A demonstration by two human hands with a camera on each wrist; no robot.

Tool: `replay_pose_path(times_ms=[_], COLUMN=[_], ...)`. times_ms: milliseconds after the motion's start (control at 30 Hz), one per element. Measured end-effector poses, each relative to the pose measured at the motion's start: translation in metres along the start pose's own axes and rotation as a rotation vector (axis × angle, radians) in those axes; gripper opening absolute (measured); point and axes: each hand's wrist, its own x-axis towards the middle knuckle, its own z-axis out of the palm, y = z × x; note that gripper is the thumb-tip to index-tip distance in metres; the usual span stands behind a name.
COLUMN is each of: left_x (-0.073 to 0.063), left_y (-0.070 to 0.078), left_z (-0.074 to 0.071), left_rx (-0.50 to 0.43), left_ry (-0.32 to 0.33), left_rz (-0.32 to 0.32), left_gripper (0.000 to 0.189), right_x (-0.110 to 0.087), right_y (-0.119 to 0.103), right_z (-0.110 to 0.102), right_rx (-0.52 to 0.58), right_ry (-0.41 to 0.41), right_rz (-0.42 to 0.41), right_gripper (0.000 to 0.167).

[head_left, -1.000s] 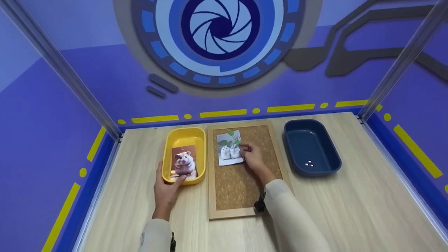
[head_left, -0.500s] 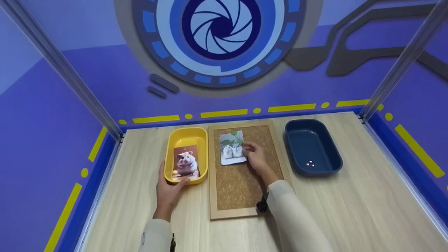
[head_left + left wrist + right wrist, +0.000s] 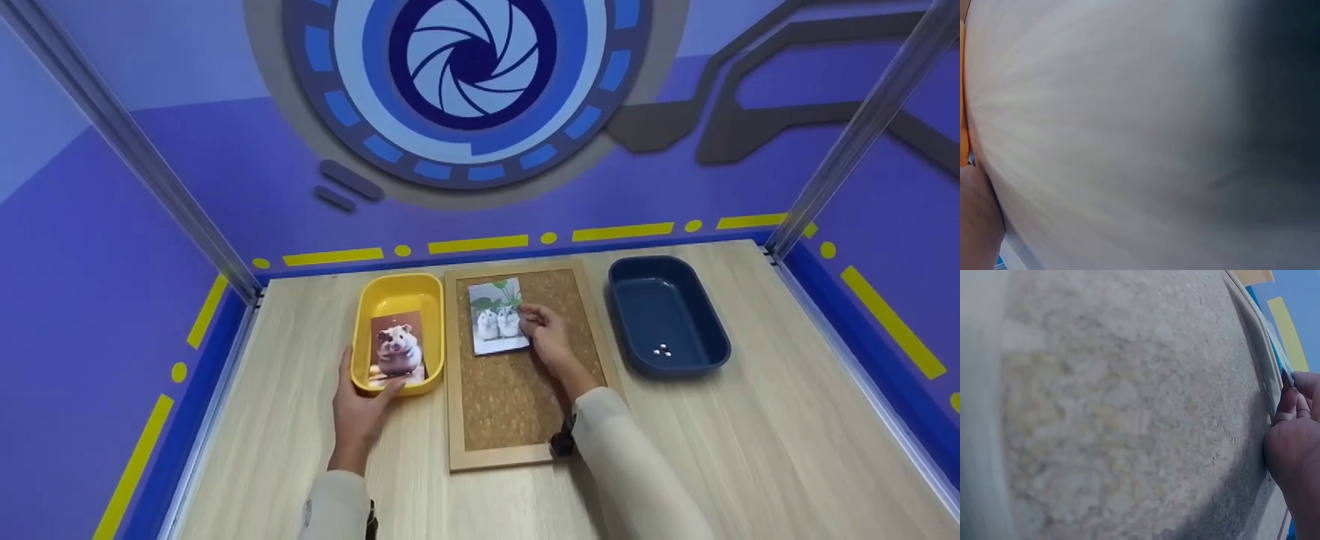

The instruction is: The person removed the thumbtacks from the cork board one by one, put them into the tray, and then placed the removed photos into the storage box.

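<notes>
My left hand [image 3: 361, 416] grips the near left corner of the yellow tray [image 3: 435, 330], thumb at its front rim and fingers along its left side. A photo of one hamster [image 3: 397, 352] lies in that tray. Between thumb and fingers, my right hand [image 3: 551, 337] pinches the right edge of a photo of two hamsters [image 3: 495, 319]. This photo is over the upper left part of the wood-framed cork board [image 3: 502, 409]; contact with the cork cannot be told. In the right wrist view, the pinching fingers [image 3: 1289, 405] appear at the right edge.
A navy tray [image 3: 660, 300] stands right of the board, with several small shiny pieces [image 3: 662, 350] inside, too small to identify. The wooden tabletop [image 3: 765, 420] ends at a purple back wall [image 3: 480, 217] and side walls with metal corner posts.
The two-hamster photo and my right hand have shifted slightly right. My left hand and the yellow tray have also edged a little to the right. Both holds are the same.
</notes>
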Motion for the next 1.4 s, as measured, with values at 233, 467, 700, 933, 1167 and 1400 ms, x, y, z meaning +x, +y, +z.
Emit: replay_pose_path(times_ms=[233, 467, 700, 933, 1167, 1400], left_x=[-0.003, 0.002, 0.002, 0.001, 0.003, 0.004], left_y=[-0.001, 0.003, 0.003, 0.004, 0.005, 0.002], left_z=[0.000, 0.004, 0.003, 0.003, 0.003, 0.002], left_rx=[0.026, 0.004, 0.006, 0.003, 0.011, 0.003], left_ry=[-0.001, 0.002, -0.001, 0.005, -0.006, 0.001], left_rz=[-0.032, 0.002, -0.009, -0.027, -0.017, -0.002], left_gripper=[0.114, 0.115, 0.114, 0.113, 0.112, 0.111], right_x=[0.001, -0.002, -0.008, -0.014, -0.023, -0.034], right_y=[-0.004, -0.016, -0.032, -0.051, -0.063, -0.070], right_z=[0.001, 0.004, 0.021, 0.038, 0.053, 0.074], right_rx=[0.007, 0.040, 0.093, 0.109, 0.142, 0.110], right_ry=[-0.018, 0.001, 0.041, 0.018, -0.067, -0.112], right_rz=[0.067, 0.070, 0.076, 0.034, -0.011, -0.038], right_gripper=[0.035, 0.035, 0.029, 0.031, 0.032, 0.030])
